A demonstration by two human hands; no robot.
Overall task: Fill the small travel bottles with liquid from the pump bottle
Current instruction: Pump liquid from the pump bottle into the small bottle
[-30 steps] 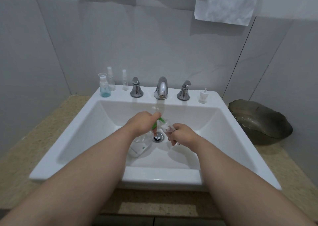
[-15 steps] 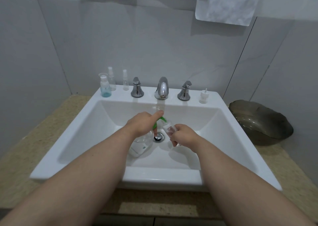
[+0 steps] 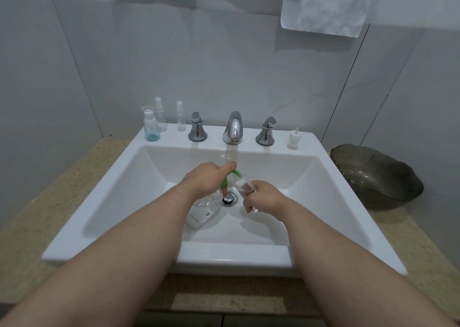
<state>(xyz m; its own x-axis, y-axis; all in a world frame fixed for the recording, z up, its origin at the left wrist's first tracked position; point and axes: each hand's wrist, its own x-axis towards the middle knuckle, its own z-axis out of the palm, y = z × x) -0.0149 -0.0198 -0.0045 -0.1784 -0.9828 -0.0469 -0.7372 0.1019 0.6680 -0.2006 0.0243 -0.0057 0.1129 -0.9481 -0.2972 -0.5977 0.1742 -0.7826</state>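
Observation:
A clear pump bottle (image 3: 202, 211) with a green pump head (image 3: 230, 177) stands tilted in the white sink basin (image 3: 286, 177). My left hand (image 3: 207, 179) covers the pump head, its index finger stretched over the top. My right hand (image 3: 263, 197) grips a small clear travel bottle (image 3: 245, 186), tilted with its open mouth just under the green nozzle. On the sink's back ledge at left stand a travel bottle with blue liquid (image 3: 151, 127) and two clear spray bottles (image 3: 160, 116) (image 3: 180, 117). A small white pump cap (image 3: 293, 140) sits on the ledge at right.
A chrome faucet (image 3: 233, 127) with two handles (image 3: 197, 127) (image 3: 266, 132) is behind the basin, and the drain (image 3: 229, 198) lies between my hands. A dark glass bowl (image 3: 375, 177) rests on the speckled counter (image 3: 62, 192) at right. White towels (image 3: 326, 5) hang above.
My right hand has shifted the small bottle slightly, keeping its mouth under the nozzle. My left hand stays on the pump head with little movement.

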